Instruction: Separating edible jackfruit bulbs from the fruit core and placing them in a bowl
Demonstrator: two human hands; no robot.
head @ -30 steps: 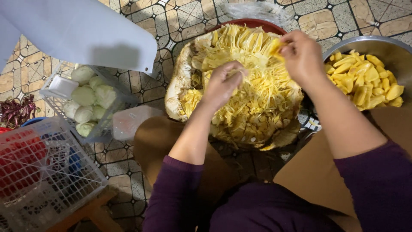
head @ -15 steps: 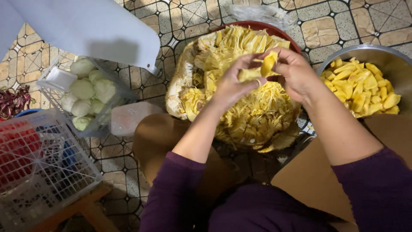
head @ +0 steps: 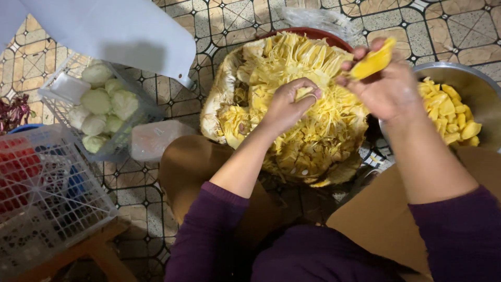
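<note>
- Sitting over the opened jackfruit (head: pixel 292 104), the person works with both hands in the head view.
- Left hand (head: pixel 288 104) rests on the fruit's stringy middle, fingers curled and pinching into the fibres.
- Right hand (head: pixel 385 89), just right of the jackfruit, grips a yellow pod (head: pixel 371 62) between fingertips.
- Steel bowl (head: pixel 482 83) of pods sits further right.
- White basket (head: pixel 62 86) of pale seeds lies well left.

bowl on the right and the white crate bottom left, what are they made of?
Bowl: looks like metal, likely stainless steel; grey, smooth rim with a bright sheen. It holds yellow fruit pieces. Crate: looks like moulded plastic; matte white, thin open grid walls, slightly see-through to the red things inside.
</note>
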